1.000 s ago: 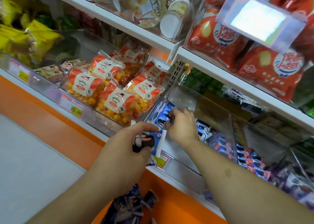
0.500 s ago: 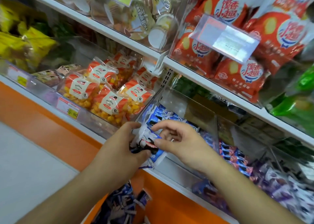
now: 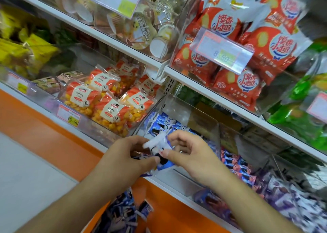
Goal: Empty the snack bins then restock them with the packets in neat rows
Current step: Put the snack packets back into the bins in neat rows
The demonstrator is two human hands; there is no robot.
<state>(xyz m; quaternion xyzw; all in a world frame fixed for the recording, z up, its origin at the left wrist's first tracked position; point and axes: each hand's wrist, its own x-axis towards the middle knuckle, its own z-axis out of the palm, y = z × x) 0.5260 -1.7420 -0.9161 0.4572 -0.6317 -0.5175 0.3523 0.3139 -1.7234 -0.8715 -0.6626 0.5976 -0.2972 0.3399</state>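
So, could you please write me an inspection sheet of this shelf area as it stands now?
Surface: clear bin on the lower shelf, blue packets inside.
Job's things: small blue-and-white packets pinched between both hands at the bin's front edge; more blue packets piled below the shelf.
Clutter: nothing seen.
Hands: left hand and right hand both grip the packets.
Cables: nothing seen.
Surroundings: corn snack bags in the bin to the left; red bags on the shelf above; orange base panel.

Left hand (image 3: pixel 122 160) and right hand (image 3: pixel 191 155) together pinch blue-white packets (image 3: pixel 163 152) at the clear bin (image 3: pixel 203 126) front.
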